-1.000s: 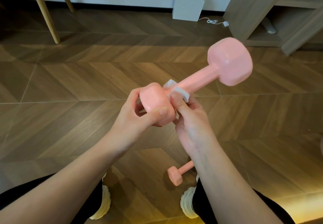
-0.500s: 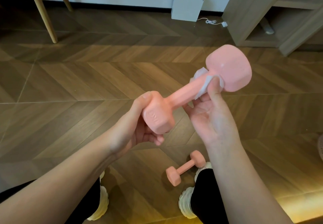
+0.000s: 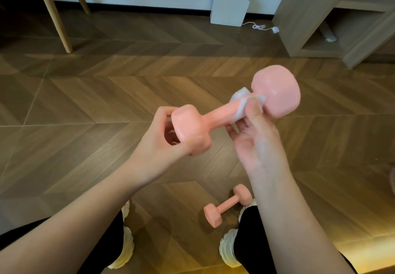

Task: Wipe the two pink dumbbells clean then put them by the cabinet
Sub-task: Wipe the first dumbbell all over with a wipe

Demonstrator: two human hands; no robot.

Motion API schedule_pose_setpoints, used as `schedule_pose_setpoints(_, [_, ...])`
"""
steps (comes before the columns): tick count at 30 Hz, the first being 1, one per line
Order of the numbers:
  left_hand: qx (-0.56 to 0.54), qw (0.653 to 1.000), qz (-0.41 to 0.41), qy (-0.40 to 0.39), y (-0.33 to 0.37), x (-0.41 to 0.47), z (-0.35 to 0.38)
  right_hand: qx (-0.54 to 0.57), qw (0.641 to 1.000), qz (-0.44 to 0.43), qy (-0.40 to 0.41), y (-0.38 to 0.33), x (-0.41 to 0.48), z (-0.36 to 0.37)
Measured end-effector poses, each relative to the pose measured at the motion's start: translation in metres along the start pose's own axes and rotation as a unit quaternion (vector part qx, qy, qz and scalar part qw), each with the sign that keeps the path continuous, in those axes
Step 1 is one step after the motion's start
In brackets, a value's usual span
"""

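A pink dumbbell (image 3: 215, 118) is held in the air at the centre of the head view, its far end pointing up and right. My left hand (image 3: 162, 143) grips its near end. My right hand (image 3: 256, 141) pinches a white wipe (image 3: 241, 102) around the handle just below the far end. A second pink dumbbell (image 3: 226, 206) lies on the wooden floor between my feet, partly behind my right forearm. The light wooden cabinet (image 3: 299, 23) stands at the top right.
A white box (image 3: 229, 6) leans on the wall with a white cable (image 3: 259, 26) beside it. Wooden furniture legs (image 3: 53, 15) stand at the top left. My white shoes (image 3: 229, 250) are at the bottom.
My right hand slid the wipe along the handle from the near end up to the far end. My left hand shifted its grip on the near end.
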State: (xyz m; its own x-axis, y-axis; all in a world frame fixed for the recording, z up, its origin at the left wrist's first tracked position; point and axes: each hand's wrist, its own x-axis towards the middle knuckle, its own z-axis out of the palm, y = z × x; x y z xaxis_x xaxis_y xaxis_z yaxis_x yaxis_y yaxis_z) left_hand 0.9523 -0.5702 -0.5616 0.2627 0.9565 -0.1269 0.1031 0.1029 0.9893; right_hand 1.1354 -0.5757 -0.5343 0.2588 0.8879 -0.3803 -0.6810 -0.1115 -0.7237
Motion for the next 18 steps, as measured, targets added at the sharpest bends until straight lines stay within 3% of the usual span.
schedule_pose_setpoints(4, [0.092, 0.987, 0.135, 0.007, -0.004, -0.003, 0.004, 0.054, 0.998, 0.015, 0.021, -0.007, 0.000, -0.005])
schedule_pose_setpoints(6, [0.104, 0.983, 0.151, 0.012, -0.005, -0.002, 0.005, 0.075, 0.997, 0.022, 0.020, -0.009, 0.000, -0.005])
schedule_pose_setpoints(9, [-0.022, 0.999, 0.023, -0.026, -0.001, 0.000, 0.010, 0.092, 0.995, 0.023, 0.033, -0.006, 0.002, -0.007])
schedule_pose_setpoints(11, [-0.186, 0.972, -0.107, -0.098, 0.002, 0.000, 0.016, 0.097, 0.993, 0.029, 0.054, -0.002, 0.005, -0.008])
schedule_pose_setpoints(13, [-0.282, 0.933, -0.183, -0.132, 0.003, 0.001, 0.019, 0.099, 0.992, 0.039, 0.065, 0.001, 0.007, -0.009])
schedule_pose_setpoints(15, [-0.286, 0.934, -0.181, -0.112, 0.004, 0.004, 0.018, 0.097, 0.992, 0.044, 0.070, 0.003, 0.009, -0.009])
schedule_pose_setpoints(18, [-0.182, 0.977, -0.087, -0.066, 0.001, 0.004, 0.016, 0.082, 0.993, 0.063, 0.060, 0.012, 0.004, -0.004])
